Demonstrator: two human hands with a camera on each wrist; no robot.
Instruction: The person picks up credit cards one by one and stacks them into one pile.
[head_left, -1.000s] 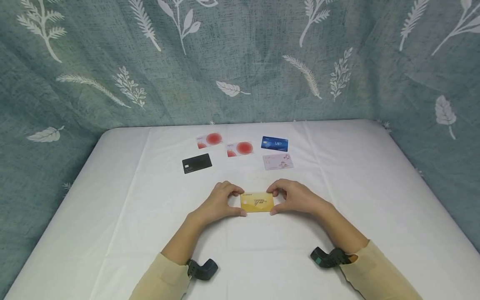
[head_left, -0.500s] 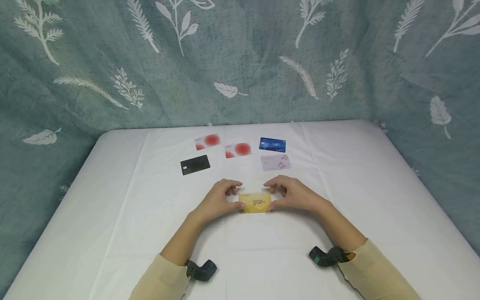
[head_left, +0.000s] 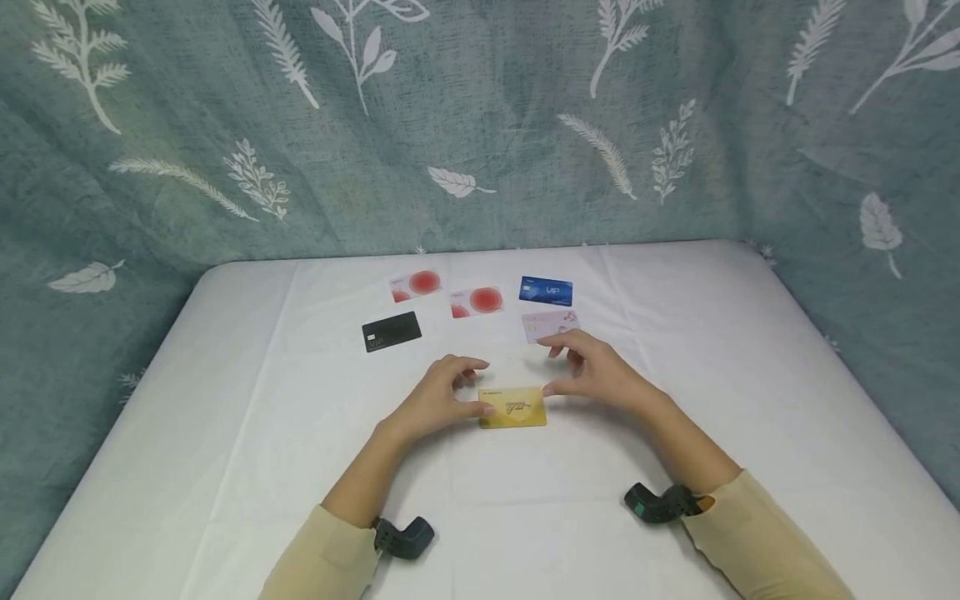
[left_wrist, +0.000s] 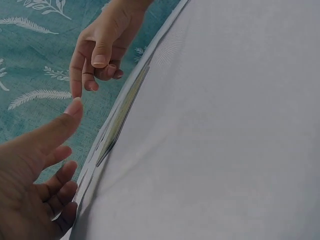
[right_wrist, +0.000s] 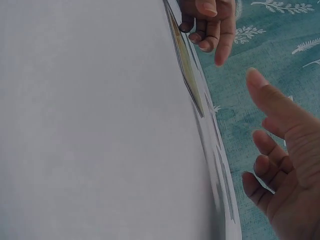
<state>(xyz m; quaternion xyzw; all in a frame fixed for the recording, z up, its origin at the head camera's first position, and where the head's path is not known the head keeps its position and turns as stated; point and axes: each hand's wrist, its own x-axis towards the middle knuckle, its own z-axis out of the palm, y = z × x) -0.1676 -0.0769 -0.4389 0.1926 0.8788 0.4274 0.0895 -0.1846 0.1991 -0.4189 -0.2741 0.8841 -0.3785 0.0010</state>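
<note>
A gold card (head_left: 517,408) lies flat on the white-covered table (head_left: 480,517), showing edge-on in both wrist views. Around its left end is my left hand (head_left: 435,400), thumb overlapping the card's edge in the head view; in the left wrist view that thumb hovers above the cloth, and the fingers are parted and loosely bent. My right hand (head_left: 596,375) is off the card's upper right corner, thumb and forefinger spread with nothing between them. Its forefinger overlaps the lower edge of a pale pink card (head_left: 542,325) in the head view.
Behind the gold card lie a black VIP card (head_left: 392,332), two pale cards with red circles, one farther left (head_left: 415,286) and one nearer the middle (head_left: 476,302), and a blue VIP card (head_left: 546,291). A green leaf-patterned curtain (head_left: 495,125) hangs past the table's far edge.
Both hands have let go of the gold card, which now lies on the table. My right hand has lifted away, up and to the right; the left has stayed close by, fingers loosened.
</note>
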